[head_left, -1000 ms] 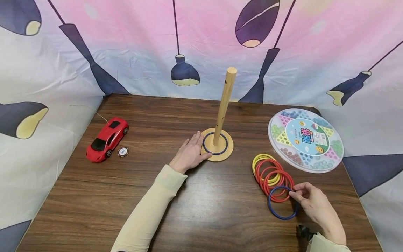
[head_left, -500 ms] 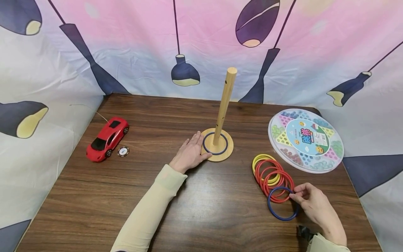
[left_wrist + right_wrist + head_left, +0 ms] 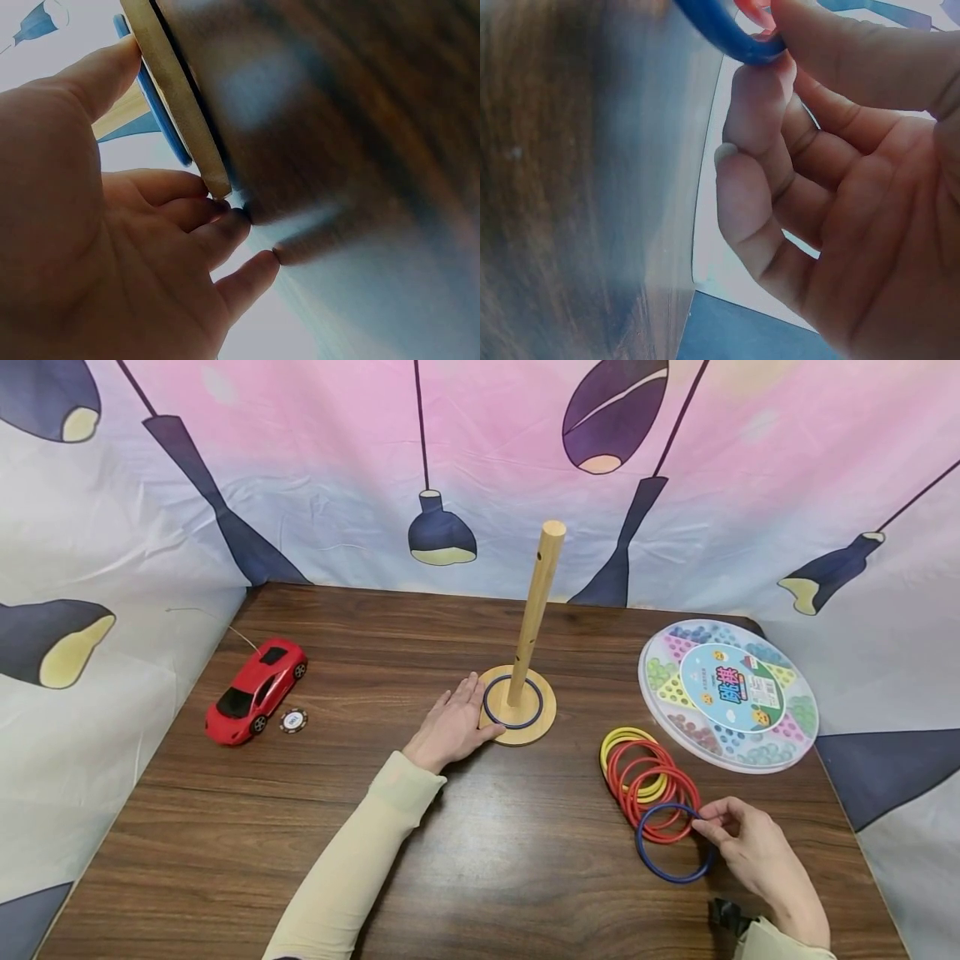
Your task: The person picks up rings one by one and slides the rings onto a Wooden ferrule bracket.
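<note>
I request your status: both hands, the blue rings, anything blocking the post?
Left hand touching wooden base. Right hand pinching blue ring, overlapping red rings in head view. Second blue ring around post, on base. No obstacle seen above post.

On the left of the dark wood-grain bench [image 3: 360,635] stands a red toy car [image 3: 258,689] with a thin aerial [image 3: 243,637]. A chip [image 3: 294,721] with a patterned rim lies just beside it. Near the far right corner lies a round, colourful game set [image 3: 731,689]. Cloth [image 3: 330,452] printed with hanging lamps surrounds the back and sides.
</note>
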Available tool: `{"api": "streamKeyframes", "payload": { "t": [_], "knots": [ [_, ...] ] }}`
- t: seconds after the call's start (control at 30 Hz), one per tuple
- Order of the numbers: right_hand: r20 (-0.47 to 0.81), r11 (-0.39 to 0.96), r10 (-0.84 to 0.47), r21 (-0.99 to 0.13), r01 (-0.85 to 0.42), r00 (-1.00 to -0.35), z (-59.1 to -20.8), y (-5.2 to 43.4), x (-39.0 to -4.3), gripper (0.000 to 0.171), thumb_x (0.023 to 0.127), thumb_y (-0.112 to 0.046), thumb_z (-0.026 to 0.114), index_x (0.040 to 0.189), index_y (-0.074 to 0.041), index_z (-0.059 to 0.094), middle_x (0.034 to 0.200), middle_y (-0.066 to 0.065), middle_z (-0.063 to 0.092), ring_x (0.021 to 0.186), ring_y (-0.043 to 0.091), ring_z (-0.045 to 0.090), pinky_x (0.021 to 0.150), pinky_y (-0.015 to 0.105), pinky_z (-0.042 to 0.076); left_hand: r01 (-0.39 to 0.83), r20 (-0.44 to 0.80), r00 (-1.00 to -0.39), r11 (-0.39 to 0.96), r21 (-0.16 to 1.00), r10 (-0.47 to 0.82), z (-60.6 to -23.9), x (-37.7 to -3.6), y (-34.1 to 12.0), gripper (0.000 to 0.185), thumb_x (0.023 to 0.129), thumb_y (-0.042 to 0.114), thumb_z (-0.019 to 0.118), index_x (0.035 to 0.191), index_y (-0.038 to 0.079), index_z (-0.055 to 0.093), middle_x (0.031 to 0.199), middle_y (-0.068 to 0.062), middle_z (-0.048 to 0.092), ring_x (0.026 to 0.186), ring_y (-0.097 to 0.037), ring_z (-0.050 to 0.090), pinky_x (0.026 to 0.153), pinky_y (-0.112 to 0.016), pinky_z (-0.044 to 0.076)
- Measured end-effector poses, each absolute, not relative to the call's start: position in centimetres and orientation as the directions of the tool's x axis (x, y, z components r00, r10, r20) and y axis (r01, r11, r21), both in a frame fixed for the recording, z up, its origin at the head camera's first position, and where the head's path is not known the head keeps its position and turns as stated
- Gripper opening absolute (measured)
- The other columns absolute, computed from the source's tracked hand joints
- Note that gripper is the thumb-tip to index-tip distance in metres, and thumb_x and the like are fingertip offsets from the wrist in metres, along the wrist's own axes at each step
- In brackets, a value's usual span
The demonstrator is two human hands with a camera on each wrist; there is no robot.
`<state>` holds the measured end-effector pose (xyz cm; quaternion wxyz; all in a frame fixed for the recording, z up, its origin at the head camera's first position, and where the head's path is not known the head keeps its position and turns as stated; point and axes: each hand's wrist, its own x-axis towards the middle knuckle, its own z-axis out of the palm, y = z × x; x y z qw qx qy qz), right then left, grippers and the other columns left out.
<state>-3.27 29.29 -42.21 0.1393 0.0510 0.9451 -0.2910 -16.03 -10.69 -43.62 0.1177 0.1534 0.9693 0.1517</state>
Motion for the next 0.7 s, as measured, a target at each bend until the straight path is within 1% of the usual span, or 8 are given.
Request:
{"api": "streamKeyframes", "payload": {
  "t": [0.4,0.53,0.7],
  "knots": [
    [-0.251,0.826,-0.005,-0.547,0.138,-0.968,-41.9,29.2,-3.2,0.03,0.098,-0.033,0.06,0.105,-0.004,0.062,0.087,0.004,0.06,0.071,0.015,0.051,0.057,0.026,0.04,0.267,-0.178,-0.925,0.906,0.329,0.337,-43.7,-15.9,-10.7,0.087,0.096,0.054,0.051,0.153,-0.004,0.018,0.16,-0.017,0.011,0.147,-0.023,0.013,0.117,-0.045,0.017],
    [-0.203,0.832,-0.007,-0.545,0.107,-0.979,-41.6,29.1,-3.2,0.029,0.097,-0.032,0.061,0.105,-0.004,0.063,0.087,0.004,0.06,0.071,0.014,0.05,0.057,0.025,0.04,0.268,-0.179,-0.924,0.906,0.328,0.339,-43.6,-16.0,-10.7,0.087,0.097,0.053,0.051,0.153,-0.004,0.018,0.16,-0.017,0.011,0.147,-0.023,0.013,0.117,-0.045,0.017],
    [-0.124,0.814,-0.008,-0.577,0.066,-0.992,-41.1,28.9,-3.2,0.026,0.096,-0.031,0.062,0.104,-0.006,0.063,0.086,0.003,0.061,0.069,0.01,0.05,0.056,0.024,0.04,0.268,-0.186,-0.922,0.907,0.324,0.339,-43.6,-16.0,-10.7,0.087,0.097,0.054,0.05,0.153,-0.004,0.018,0.16,-0.017,0.01,0.148,-0.023,0.013,0.117,-0.045,0.016]
  ]
}}
